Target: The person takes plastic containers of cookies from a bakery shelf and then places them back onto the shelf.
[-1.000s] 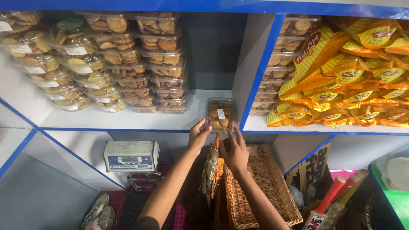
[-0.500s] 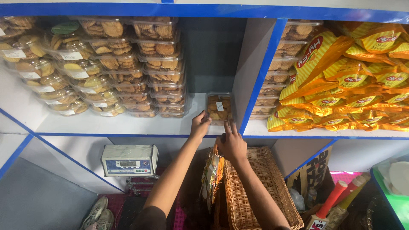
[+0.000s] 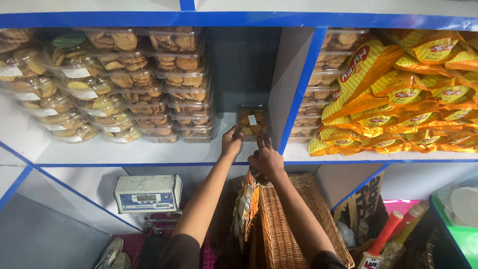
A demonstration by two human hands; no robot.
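Observation:
A clear plastic box of biscuits [image 3: 251,121] lies on the white shelf [image 3: 149,152], close to the blue-edged divider [image 3: 298,94]. My left hand [image 3: 231,143] touches its near left corner with the fingertips. My right hand [image 3: 266,157] rests at its near edge, fingers stretched toward the box. Both arms reach up from below. Stacks of similar clear biscuit boxes [image 3: 186,84] stand just left of the single box.
More round tubs of biscuits [image 3: 59,99] fill the shelf's left. Yellow snack bags [image 3: 408,99] and further boxes [image 3: 326,74] fill the right bay. Below are a weighing scale [image 3: 148,193], a wicker basket [image 3: 289,224], hanging packets [image 3: 244,206] and cricket bats [image 3: 388,239].
The box has gone deeper onto the shelf, toward the divider. Both hands followed it forward and now only touch its near edge.

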